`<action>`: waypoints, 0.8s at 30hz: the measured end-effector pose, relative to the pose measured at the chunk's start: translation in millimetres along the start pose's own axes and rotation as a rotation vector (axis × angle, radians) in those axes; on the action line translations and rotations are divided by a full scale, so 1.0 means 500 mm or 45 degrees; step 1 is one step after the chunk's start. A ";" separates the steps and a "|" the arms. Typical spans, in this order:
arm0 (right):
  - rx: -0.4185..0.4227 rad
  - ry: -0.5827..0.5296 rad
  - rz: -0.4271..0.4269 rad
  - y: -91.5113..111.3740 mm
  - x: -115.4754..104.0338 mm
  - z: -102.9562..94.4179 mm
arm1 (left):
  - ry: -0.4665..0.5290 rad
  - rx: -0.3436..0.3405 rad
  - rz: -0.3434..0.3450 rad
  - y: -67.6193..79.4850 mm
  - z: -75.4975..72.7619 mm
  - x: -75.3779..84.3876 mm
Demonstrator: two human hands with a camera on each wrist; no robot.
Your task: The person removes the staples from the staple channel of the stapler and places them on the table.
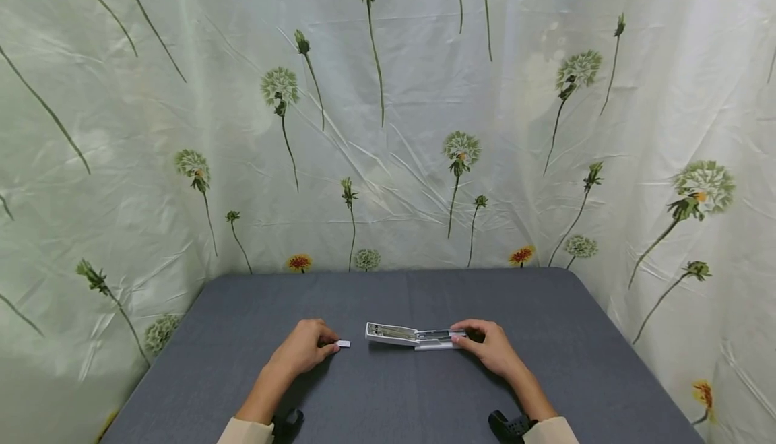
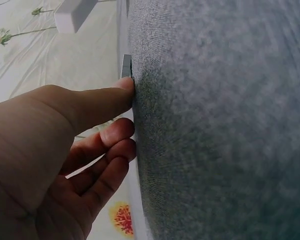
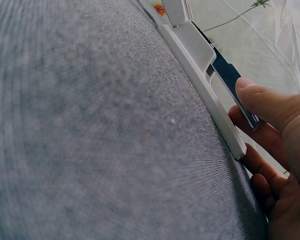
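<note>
A white stapler (image 1: 424,346) lies folded wide open on the table, its top cover (image 1: 388,335) swung back to the left. My right hand (image 1: 490,346) grips the stapler's right end. In the right wrist view the thumb (image 3: 255,95) presses on the dark staple channel (image 3: 227,75), which is raised off the white base (image 3: 202,87), with fingers at the base's tip. Left of the stapler, my left hand (image 1: 306,348) pinches a short strip of staples (image 1: 343,343) low at the tabletop. Only the strip's grey end (image 2: 126,65) sticks out past the thumb in the left wrist view.
Grey-blue cloth covers the table (image 1: 242,309). Behind it and at both sides hangs a pale curtain (image 1: 412,93) printed with dandelions. A dark strap device (image 1: 287,424) sits at the left wrist, another (image 1: 509,426) at the right.
</note>
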State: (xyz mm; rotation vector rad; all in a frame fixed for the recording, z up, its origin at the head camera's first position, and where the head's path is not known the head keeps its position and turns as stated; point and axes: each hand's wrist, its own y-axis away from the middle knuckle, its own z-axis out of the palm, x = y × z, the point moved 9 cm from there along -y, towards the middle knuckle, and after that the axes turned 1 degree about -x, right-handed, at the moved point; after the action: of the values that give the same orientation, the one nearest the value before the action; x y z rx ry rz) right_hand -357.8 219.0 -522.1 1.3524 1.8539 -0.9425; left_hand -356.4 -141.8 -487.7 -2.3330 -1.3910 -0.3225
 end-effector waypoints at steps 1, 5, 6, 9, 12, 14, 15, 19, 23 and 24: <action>0.000 0.002 0.004 0.000 0.000 0.000 | -0.007 0.005 0.005 0.000 -0.001 0.001; -0.002 0.012 0.013 -0.002 0.000 0.000 | -0.040 0.029 0.017 -0.002 -0.003 0.004; -0.003 0.016 0.014 -0.002 0.000 0.001 | -0.047 0.032 0.013 -0.002 -0.003 0.003; -0.004 0.021 0.010 -0.003 0.000 0.001 | -0.060 0.029 -0.024 -0.002 -0.001 -0.001; -0.003 0.018 0.012 -0.002 0.000 0.000 | -0.060 0.019 -0.064 0.000 0.000 -0.004; 0.005 0.017 0.012 -0.002 -0.003 -0.001 | -0.055 0.015 -0.081 0.000 -0.001 -0.005; 0.004 0.014 0.009 0.001 -0.014 -0.004 | -0.052 0.013 -0.090 0.000 0.000 -0.006; 0.008 0.017 0.000 0.003 -0.026 -0.006 | -0.052 -0.004 -0.124 0.001 0.006 -0.014; 0.002 0.011 0.007 0.001 -0.011 -0.004 | -0.048 -0.022 -0.140 0.004 0.010 -0.018; 0.003 0.016 0.010 0.000 -0.008 -0.004 | -0.043 -0.022 -0.144 0.005 0.009 -0.018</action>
State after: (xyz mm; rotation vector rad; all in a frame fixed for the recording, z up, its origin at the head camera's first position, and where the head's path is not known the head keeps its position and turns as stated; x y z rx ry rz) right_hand -356.9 218.8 -517.8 1.3687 1.8562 -0.9346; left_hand -358.4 -147.9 -496.0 -2.2889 -1.5456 -0.3303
